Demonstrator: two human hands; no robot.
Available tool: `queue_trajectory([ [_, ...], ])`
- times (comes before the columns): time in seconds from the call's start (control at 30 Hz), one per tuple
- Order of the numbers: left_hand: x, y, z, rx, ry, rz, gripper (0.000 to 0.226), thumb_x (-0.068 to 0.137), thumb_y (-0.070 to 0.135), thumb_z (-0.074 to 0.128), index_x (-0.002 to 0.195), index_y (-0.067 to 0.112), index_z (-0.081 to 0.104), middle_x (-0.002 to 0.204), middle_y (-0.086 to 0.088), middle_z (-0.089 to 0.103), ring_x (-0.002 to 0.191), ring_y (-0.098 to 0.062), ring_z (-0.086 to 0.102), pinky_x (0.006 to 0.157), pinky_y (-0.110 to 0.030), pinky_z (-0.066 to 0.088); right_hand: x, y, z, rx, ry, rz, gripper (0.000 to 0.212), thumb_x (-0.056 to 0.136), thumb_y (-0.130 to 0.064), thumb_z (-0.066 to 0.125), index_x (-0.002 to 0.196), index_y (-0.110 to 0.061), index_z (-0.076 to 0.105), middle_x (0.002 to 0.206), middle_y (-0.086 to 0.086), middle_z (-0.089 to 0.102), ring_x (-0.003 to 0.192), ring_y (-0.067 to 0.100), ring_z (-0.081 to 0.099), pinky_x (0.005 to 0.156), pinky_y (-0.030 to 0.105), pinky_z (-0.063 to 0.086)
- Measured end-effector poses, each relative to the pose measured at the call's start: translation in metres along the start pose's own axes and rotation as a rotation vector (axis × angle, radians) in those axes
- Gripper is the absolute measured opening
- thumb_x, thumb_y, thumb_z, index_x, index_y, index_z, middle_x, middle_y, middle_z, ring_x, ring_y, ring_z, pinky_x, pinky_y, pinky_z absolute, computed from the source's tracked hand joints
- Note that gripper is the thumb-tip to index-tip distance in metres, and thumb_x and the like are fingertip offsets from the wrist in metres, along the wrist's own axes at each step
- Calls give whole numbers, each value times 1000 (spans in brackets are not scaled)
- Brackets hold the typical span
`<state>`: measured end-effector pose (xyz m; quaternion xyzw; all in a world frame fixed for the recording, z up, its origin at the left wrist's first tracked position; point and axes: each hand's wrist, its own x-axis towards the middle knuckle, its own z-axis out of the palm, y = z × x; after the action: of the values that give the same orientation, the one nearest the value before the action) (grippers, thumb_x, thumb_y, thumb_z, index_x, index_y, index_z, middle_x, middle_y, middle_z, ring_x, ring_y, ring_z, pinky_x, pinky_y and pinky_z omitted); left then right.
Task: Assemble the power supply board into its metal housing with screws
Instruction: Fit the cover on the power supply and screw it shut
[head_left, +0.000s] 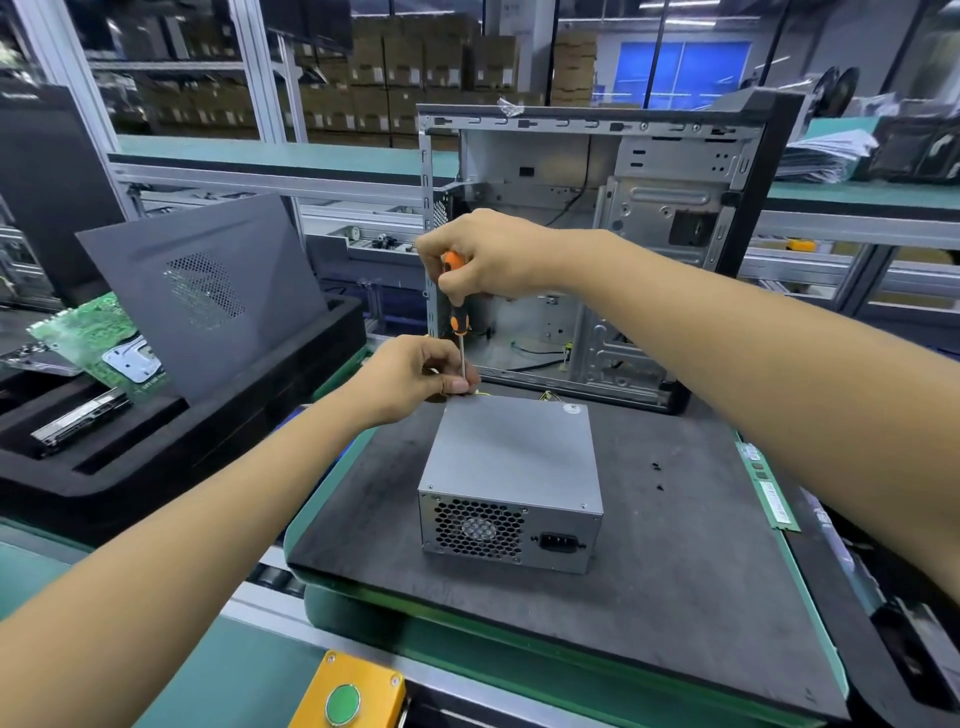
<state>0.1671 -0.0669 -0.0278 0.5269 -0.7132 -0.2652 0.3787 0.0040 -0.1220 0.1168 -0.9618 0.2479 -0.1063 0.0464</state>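
A grey metal power supply housing (511, 467) sits closed on the dark work mat (675, 561), fan grille and power socket facing me. My right hand (488, 257) grips the orange-and-black handle of a screwdriver (459, 322) held upright over the housing's far left top corner. My left hand (415, 376) pinches the thin shaft near its tip, right at that corner. The tip and any screw under it are hidden by my fingers. Two small black screws (656, 474) lie loose on the mat to the right of the housing.
An open computer case (597, 249) stands upright behind the mat. A grey side panel (208, 296) and a green circuit board (98, 332) lean in a black foam tray at left. Memory sticks (769, 488) lie along the mat's right edge. A yellow box with a green button (345, 699) sits at the front.
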Motion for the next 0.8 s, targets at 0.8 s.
queue_trajectory([
  [0.8, -10, -12, 15, -80, 116, 60, 4, 100, 15, 67, 100, 17, 70, 97, 4, 80, 98, -12, 76, 85, -36, 60, 0, 5, -13, -98, -98, -102, 26, 80, -4, 56, 96, -22, 47, 79, -13, 56, 60, 7, 54, 51, 26, 45],
])
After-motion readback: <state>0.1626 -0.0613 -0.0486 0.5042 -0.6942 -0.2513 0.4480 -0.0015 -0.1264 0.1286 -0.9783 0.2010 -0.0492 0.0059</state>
